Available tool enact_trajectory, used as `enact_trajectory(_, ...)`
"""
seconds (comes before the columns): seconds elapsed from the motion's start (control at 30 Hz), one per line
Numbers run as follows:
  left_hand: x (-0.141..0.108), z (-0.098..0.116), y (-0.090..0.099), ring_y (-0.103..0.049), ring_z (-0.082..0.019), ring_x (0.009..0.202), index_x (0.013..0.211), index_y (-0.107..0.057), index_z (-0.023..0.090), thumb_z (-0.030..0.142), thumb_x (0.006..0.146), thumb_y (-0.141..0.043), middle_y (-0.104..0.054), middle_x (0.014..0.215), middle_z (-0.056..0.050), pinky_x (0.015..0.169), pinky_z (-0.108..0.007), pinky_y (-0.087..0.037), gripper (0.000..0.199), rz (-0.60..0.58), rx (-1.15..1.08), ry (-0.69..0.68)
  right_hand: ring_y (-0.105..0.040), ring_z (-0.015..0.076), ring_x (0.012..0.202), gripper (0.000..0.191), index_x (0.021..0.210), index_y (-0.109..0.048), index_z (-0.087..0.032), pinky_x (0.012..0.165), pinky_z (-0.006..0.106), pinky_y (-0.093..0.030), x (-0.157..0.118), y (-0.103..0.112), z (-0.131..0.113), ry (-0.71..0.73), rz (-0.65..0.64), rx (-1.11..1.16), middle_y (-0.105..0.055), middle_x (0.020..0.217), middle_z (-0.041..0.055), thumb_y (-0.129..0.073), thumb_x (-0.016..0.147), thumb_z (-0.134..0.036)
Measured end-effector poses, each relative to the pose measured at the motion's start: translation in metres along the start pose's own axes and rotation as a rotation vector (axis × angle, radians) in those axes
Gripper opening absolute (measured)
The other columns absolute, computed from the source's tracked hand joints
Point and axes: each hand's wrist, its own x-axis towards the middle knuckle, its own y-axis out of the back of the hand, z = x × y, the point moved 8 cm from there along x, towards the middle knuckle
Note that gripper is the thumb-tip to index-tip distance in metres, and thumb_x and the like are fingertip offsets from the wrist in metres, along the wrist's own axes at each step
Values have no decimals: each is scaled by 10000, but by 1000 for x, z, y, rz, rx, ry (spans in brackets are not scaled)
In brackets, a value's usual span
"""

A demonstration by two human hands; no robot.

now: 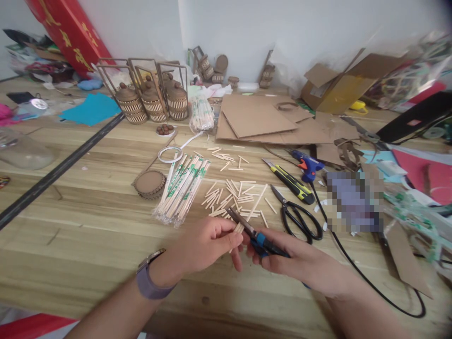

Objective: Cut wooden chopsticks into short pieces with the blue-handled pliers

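Note:
My left hand (221, 240), with a watch on the wrist, pinches a thin wooden stick (258, 201) near its lower end. The stick slants up to the right over a pile of short cut stick pieces (215, 195). Wrapped in my right hand (282, 256) are blue-and-black handled cutters (259, 238), their jaws beside the stick close to my left fingertips. Packs of wrapped chopsticks (185, 186) lie left of the pile. To its right are black-handled scissors (300, 219) and a yellow-black utility knife (289, 181).
A blue glue gun (308, 165) with a black cable lies at the right. Cardboard sheets (257, 117) and small lantern-like baskets (151, 101) stand or lie farther back. A round cardboard piece (150, 183) and a tape roll (170, 154) are at the left.

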Motion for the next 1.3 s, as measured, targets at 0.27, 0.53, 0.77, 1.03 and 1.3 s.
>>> enact_trajectory(0.27, -2, 0, -1, -598, -129, 607, 825, -676, 149, 404, 949, -483, -709, 663, -28, 568, -212, -362, 343, -11, 38, -2, -559, 199, 834, 226, 968, -620, -189, 748, 320, -464, 0, -1, -5, -1, 14, -82, -619, 878, 22, -562, 787, -312)
enact_trajectory(0.53, -2, 0, 0, -552, -129, 557, 844, -688, 142, 433, 945, -478, -682, 617, -28, 527, -219, -325, 373, 7, 48, 10, -573, 189, 815, 173, 957, -607, -203, 716, 291, -483, 1, -2, 1, 20, 29, -178, -628, 874, 14, -567, 804, -276)
enact_trajectory(0.77, -2, 3, -2, -586, -133, 584, 807, -668, 155, 400, 944, -481, -672, 618, -14, 572, -224, -357, 337, -18, 13, -2, -576, 193, 801, 143, 891, -579, -209, 694, 290, -476, 2, -3, -6, 40, 22, -172, -623, 861, 18, -549, 776, -288)
enact_trajectory(1.03, -3, -4, 3, -403, -112, 491, 851, -669, 145, 457, 954, -446, -651, 590, -25, 480, -234, -265, 397, 2, 114, 29, -514, 166, 725, 104, 866, -579, -213, 671, 264, -422, 2, -5, -10, 40, 150, -264, -565, 774, -13, -517, 784, -200)
enact_trajectory(1.3, -4, -4, 8, -520, -127, 566, 895, -603, 158, 408, 964, -442, -636, 599, 4, 570, -225, -359, 305, 48, 139, 31, -500, 171, 733, 91, 878, -569, -201, 674, 277, -403, 6, -5, -3, 23, 201, -265, -567, 793, -1, -505, 817, -219)
